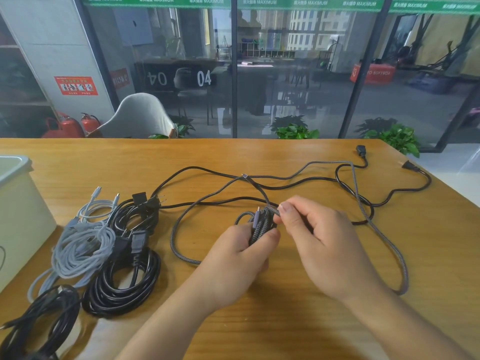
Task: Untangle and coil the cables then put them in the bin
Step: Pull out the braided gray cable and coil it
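Note:
My left hand (241,258) grips a small coil of grey braided cable (259,224) just above the wooden table (285,320). My right hand (319,240) pinches the same braided cable right beside the coil. The rest of that cable runs loose in big loops, one to the left (174,242) and one to the right (400,258). A black power cord (311,181) lies uncoiled across the far half of the table, crossing the braided cable. The pale bin (18,214) stands at the left edge.
Coiled cables lie at the left: light grey ones (80,245), a black power cord coil (122,284), another black coil (132,214) behind it, and a thin black bundle (39,320) at the front corner. A glass wall and a white chair (140,118) stand beyond the table.

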Available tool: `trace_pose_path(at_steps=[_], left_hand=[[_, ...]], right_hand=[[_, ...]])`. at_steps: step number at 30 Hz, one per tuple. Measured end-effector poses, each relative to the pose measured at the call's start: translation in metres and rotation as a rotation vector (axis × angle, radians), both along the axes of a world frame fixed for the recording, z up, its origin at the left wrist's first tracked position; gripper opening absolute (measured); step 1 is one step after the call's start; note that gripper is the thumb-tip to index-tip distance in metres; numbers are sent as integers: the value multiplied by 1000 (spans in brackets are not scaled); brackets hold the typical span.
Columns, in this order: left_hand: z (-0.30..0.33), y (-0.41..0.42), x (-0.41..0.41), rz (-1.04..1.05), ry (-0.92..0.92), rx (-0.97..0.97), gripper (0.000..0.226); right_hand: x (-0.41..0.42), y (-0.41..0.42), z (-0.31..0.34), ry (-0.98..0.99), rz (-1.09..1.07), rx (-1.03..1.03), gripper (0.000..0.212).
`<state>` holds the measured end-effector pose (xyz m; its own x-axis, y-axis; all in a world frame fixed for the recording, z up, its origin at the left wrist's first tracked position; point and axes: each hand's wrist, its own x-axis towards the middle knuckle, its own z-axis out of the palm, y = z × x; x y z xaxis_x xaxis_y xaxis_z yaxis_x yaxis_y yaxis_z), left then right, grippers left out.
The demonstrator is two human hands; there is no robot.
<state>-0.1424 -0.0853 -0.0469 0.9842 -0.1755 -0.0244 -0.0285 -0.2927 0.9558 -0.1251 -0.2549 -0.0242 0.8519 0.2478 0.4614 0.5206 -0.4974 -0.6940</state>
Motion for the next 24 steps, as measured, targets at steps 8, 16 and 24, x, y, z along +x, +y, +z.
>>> trace_pose_path(at_steps=[8,16,24], left_hand=[[7,-7,-6,57,56,-217,37],[6,-7,-5,59,67,-329,38],[12,-4,-6,60,16,-397,57]], right_hand=[[-7,11,-2,-20,24,-42,25],[-13,11,5,-17,-7,-34,24],[-21,18,8,74,73,19,36]])
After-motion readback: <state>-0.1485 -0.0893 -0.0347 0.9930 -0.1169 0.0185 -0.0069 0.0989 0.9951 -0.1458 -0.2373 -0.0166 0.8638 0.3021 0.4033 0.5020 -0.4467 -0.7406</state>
